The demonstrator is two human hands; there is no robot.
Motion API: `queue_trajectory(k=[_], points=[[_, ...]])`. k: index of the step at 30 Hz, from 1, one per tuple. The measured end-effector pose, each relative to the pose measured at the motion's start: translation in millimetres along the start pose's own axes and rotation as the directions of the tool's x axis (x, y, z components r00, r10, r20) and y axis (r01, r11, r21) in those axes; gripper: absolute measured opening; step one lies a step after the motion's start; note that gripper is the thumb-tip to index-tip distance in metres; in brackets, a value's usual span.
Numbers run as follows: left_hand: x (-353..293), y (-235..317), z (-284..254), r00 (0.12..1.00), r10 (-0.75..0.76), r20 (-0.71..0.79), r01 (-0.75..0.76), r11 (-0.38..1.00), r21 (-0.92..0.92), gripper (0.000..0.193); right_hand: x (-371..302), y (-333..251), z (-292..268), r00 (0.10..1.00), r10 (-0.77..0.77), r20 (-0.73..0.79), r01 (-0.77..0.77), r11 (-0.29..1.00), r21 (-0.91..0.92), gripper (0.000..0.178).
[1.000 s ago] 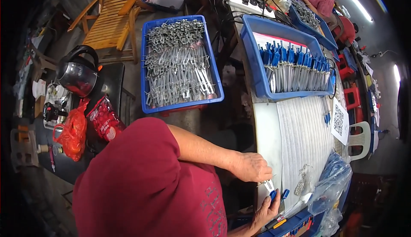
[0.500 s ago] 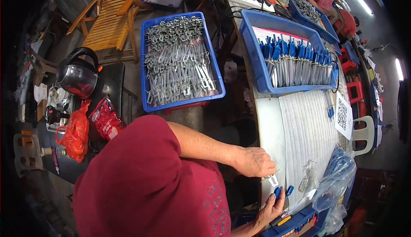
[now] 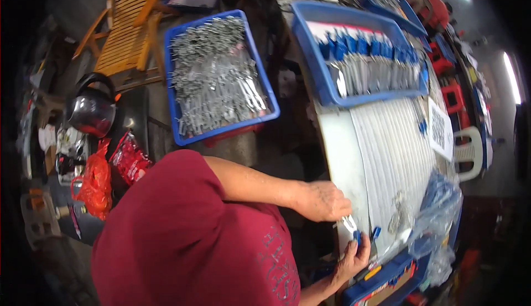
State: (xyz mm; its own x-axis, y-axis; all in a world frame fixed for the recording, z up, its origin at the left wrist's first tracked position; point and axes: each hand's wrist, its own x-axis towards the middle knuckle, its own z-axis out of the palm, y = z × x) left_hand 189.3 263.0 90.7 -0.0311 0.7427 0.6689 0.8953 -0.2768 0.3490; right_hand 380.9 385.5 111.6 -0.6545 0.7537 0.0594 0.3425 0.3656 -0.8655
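My left hand (image 3: pixel 323 201) is closed, its fingertips pinching a silvery, fork-shaped metal piece (image 3: pixel 349 224) with two prongs. Below it, my right hand (image 3: pixel 354 257) grips a small blue plastic piece (image 3: pixel 357 237) between thumb and fingers. The metal piece's lower end is at the blue piece; whether it sits inside cannot be made out through the blur. Another blue plastic piece (image 3: pixel 376 233) lies on the table just right of my right hand. Both hands are over the near edge of the white table (image 3: pixel 345 151).
A blue tray (image 3: pixel 326 98) of blue-topped metal pieces stands at the table's far end. Another blue tray (image 3: pixel 176 107) of metal pieces is to the left. Clear plastic bags (image 3: pixel 434 223), a yellow-handled tool (image 3: pixel 373 273) and a blue bin (image 3: pixel 381 295) lie near my right hand.
The metal piece in my left hand has come down to the blue piece in my right hand; a gap showed between them before. The whole view has shifted slightly.
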Motion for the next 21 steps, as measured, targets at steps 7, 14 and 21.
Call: queue_trajectory(k=[7,14,21], points=[[-4.2,-5.9,-9.6,0.998,-0.045,0.037,0.046,0.999,-0.022,0.022,4.5,-3.8,8.4,0.995,-0.087,0.041,0.089,0.995,-0.038,0.033],[3.4,-2.4,-11.2,0.990,-0.085,0.112,0.098,0.988,-0.118,0.026,9.1,-19.1,10.6,0.968,-0.250,0.036,0.252,0.962,-0.102,0.027],[8.7,1.8,-10.2,0.986,-0.091,0.143,0.105,0.990,-0.094,0.026,6.5,-19.9,5.1,0.988,-0.147,0.053,0.147,0.989,0.001,0.032]])
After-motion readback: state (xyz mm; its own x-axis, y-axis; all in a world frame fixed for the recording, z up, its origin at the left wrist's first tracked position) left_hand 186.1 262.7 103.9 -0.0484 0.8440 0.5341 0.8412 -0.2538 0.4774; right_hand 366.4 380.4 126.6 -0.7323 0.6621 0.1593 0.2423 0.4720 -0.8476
